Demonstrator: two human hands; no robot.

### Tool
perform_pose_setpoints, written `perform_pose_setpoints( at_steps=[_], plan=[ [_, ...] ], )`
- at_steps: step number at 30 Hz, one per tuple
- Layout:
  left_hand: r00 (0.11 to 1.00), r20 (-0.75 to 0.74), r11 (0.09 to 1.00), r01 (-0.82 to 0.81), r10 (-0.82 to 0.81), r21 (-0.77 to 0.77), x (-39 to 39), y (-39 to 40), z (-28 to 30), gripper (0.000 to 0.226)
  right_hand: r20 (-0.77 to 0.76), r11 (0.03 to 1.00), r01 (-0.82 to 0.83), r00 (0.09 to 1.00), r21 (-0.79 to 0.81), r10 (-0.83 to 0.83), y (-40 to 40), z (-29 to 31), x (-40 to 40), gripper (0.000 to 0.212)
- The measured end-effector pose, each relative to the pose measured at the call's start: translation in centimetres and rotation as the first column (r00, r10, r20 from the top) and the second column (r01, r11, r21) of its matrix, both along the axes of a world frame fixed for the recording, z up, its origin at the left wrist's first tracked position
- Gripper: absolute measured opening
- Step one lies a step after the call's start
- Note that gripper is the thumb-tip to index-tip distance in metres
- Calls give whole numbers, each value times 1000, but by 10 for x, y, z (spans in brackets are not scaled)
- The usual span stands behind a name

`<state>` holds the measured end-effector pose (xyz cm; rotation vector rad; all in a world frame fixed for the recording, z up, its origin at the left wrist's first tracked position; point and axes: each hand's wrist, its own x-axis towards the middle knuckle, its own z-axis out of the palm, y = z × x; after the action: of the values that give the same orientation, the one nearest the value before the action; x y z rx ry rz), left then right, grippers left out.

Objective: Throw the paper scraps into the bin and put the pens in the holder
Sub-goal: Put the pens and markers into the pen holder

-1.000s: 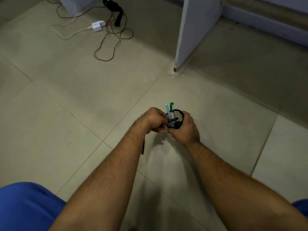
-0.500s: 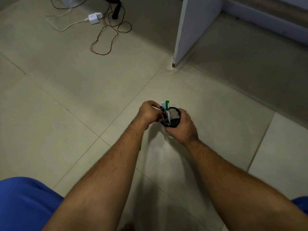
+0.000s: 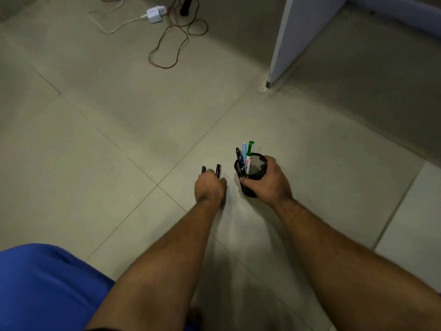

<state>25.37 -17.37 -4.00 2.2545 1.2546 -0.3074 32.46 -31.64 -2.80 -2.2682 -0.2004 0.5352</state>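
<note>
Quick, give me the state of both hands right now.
Left hand: down at the floor, fingers curled round dark pens.
Right hand: gripping the black mesh pen holder.

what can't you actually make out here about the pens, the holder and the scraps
- Head view: the left hand covers most of the pens on the floor; their count and its grip are unclear.
- Head view: the right hand wraps the mesh pen holder, hiding its base; whether it touches the floor is unclear.
- Head view: no paper scraps or bin in frame.
- Head view: the marker label is too small to read.
</note>
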Motion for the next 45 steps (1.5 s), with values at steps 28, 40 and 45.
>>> perform_pose_setpoints(
  at_steps=[28,40,45],
  plan=[
    [847,410,936,-259,339,-239,4,14,6,11,86,997,75,994,-21,-73,2,4,13,82],
    [992,-104,997,-74,73,-6,-18,17,-10,29,-14,997,-47,999,54,47,16,1,0,84],
    [987,-161,999,-20,25,34,-11,16,-3,34,-23,999,-19,1000,45,20,11,2,0,82]
  ],
)
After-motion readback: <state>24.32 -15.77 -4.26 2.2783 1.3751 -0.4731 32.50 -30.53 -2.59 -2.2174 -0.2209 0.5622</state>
